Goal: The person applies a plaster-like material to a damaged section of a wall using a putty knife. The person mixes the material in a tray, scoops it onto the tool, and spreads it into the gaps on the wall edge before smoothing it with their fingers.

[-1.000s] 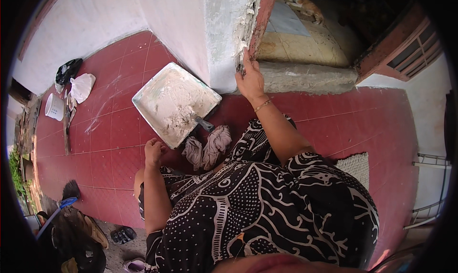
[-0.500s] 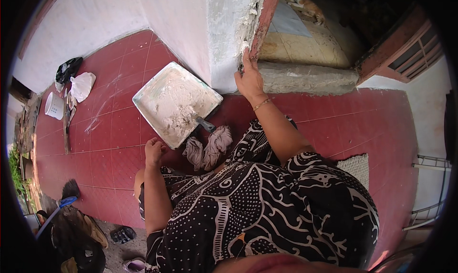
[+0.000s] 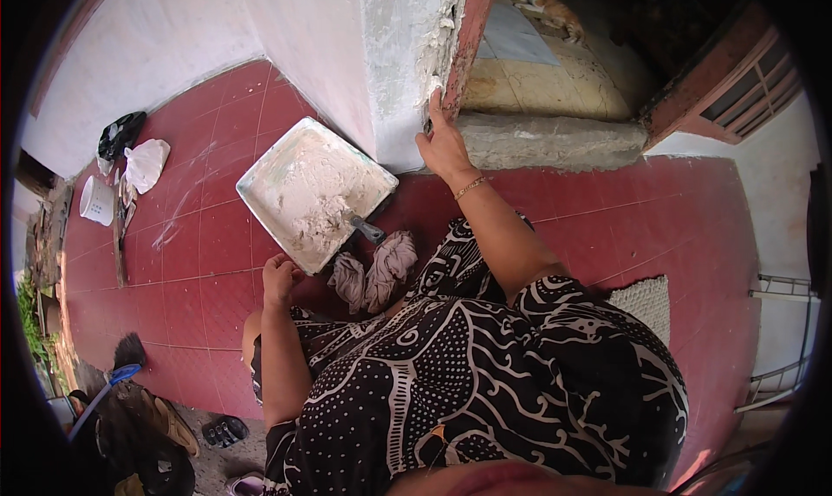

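My right hand (image 3: 445, 149) is raised to the rough, plastered edge (image 3: 440, 49) of the white wall, beside a worn reddish door frame (image 3: 475, 36). Its index finger is stretched upward against the plaster and the thumb stands apart; the other fingers are partly hidden. I make out no tool in it. My left hand (image 3: 281, 281) hovers loosely near the close corner of a square white tray (image 3: 250, 188), fingers slightly bent and apart, nothing in them. Pale wet plaster (image 3: 316, 171) spreads over the tray, and a grey-handled tool (image 3: 367, 229) rests in it. A crumpled greyish-pink cloth (image 3: 392, 262) lies beside it.
Red tiles (image 3: 191, 296) surround me. Left are a white tub (image 3: 97, 199), plastic bags (image 3: 146, 165) and a wooden strip (image 3: 120, 244). A blue-handled brush (image 3: 126, 370) and shoes lie lower left. A cement sill (image 3: 555, 142) crosses the doorway; a cat (image 3: 555, 15) lies beyond.
The view has shifted slightly, so most things sit a little further left. My right index finger stays at the plastered edge, and my left hand has hardly moved.
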Demonstrator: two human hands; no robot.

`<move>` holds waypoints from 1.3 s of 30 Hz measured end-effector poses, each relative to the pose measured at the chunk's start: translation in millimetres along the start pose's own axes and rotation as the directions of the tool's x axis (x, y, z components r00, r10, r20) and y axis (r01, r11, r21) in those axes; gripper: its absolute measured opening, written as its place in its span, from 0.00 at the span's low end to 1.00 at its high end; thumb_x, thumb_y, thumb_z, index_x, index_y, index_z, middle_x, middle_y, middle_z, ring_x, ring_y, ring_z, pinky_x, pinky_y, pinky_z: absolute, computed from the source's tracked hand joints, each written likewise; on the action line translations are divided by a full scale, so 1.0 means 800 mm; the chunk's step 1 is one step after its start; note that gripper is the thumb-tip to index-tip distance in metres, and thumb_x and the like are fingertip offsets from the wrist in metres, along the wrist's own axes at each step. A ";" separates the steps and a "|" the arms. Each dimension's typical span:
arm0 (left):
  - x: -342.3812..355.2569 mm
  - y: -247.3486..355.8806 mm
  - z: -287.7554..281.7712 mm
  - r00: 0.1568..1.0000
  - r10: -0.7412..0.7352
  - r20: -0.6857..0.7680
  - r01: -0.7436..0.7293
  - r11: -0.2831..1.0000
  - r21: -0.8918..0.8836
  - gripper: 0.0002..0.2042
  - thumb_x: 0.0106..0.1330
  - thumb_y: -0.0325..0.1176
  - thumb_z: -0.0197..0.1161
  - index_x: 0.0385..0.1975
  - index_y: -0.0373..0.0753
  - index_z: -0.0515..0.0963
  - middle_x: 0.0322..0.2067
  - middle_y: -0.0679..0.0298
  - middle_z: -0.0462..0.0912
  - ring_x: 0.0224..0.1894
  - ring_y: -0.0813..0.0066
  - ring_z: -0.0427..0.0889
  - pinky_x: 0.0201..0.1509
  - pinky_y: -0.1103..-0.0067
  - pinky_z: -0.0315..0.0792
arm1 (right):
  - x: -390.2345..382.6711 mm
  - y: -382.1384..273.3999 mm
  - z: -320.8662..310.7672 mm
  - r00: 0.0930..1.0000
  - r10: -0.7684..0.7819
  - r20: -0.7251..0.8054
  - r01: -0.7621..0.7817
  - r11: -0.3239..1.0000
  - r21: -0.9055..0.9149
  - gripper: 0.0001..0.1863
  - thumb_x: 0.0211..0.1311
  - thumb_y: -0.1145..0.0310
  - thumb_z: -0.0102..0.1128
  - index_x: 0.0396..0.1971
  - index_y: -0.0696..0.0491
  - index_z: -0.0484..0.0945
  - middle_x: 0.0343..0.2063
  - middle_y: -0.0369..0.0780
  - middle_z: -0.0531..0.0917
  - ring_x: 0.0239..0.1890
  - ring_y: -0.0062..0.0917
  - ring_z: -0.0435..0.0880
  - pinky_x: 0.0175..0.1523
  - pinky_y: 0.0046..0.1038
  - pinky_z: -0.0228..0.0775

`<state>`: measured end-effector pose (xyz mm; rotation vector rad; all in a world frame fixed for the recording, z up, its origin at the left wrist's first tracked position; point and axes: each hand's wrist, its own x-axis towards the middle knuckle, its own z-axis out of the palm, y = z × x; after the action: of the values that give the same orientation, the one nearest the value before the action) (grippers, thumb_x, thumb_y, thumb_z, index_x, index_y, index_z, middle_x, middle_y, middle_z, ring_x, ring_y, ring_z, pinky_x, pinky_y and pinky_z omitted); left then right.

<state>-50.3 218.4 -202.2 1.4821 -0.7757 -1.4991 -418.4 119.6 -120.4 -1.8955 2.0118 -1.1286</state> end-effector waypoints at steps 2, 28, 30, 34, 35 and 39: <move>0.003 -0.002 -0.003 0.999 0.006 0.051 -0.006 1.000 0.010 0.11 0.51 0.19 0.42 0.32 0.29 0.70 0.20 0.67 0.69 0.15 0.86 0.65 0.19 0.88 0.65 | 0.001 -0.002 -0.002 1.000 0.004 0.003 -0.004 1.000 0.005 0.48 0.50 0.72 0.54 0.67 0.47 0.34 0.38 0.51 0.76 0.31 0.36 0.76 0.41 0.33 0.68; 0.004 -0.003 0.002 0.996 0.011 0.083 -0.018 0.996 0.084 0.11 0.53 0.20 0.45 0.33 0.30 0.73 0.20 0.67 0.74 0.14 0.87 0.65 0.17 0.89 0.63 | 0.017 -0.010 -0.009 0.993 0.005 0.116 0.005 0.997 -0.080 0.47 0.53 0.68 0.55 0.65 0.56 0.32 0.28 0.54 0.77 0.32 0.45 0.78 0.44 0.36 0.68; 0.002 -0.001 0.006 0.997 0.022 0.073 -0.029 0.995 0.095 0.11 0.53 0.20 0.45 0.32 0.31 0.73 0.20 0.68 0.73 0.14 0.87 0.65 0.17 0.89 0.63 | 0.019 -0.003 -0.004 0.991 0.016 0.130 -0.013 1.000 -0.026 0.46 0.54 0.69 0.54 0.65 0.54 0.32 0.26 0.51 0.77 0.29 0.40 0.78 0.39 0.34 0.69; 0.000 0.002 0.011 0.998 0.016 0.063 -0.022 0.995 0.094 0.10 0.53 0.20 0.44 0.32 0.31 0.73 0.19 0.68 0.73 0.14 0.87 0.65 0.17 0.89 0.63 | 0.023 0.012 -0.006 0.982 0.006 0.190 -0.027 0.994 0.108 0.47 0.55 0.73 0.54 0.66 0.47 0.31 0.21 0.40 0.74 0.20 0.22 0.75 0.29 0.25 0.69; -0.003 0.000 0.007 0.998 0.011 0.057 -0.016 0.996 0.089 0.10 0.53 0.20 0.44 0.32 0.31 0.73 0.19 0.68 0.73 0.14 0.87 0.65 0.17 0.89 0.64 | 0.018 0.002 -0.012 0.981 0.002 0.195 -0.024 0.994 0.111 0.47 0.55 0.73 0.54 0.66 0.47 0.31 0.21 0.40 0.74 0.20 0.22 0.75 0.29 0.25 0.69; -0.003 0.001 0.005 0.999 0.011 0.053 -0.016 0.996 0.085 0.10 0.53 0.20 0.45 0.31 0.30 0.73 0.19 0.68 0.72 0.13 0.87 0.65 0.18 0.89 0.64 | 0.008 -0.018 -0.037 0.933 0.096 0.346 -0.233 0.895 0.379 0.41 0.53 0.65 0.54 0.65 0.49 0.44 0.37 0.57 0.75 0.29 0.38 0.78 0.40 0.33 0.70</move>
<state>-54.0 219.6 -200.6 1.5020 -0.8898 -1.5166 -425.4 127.0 -88.6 -1.5398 1.5722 -1.0245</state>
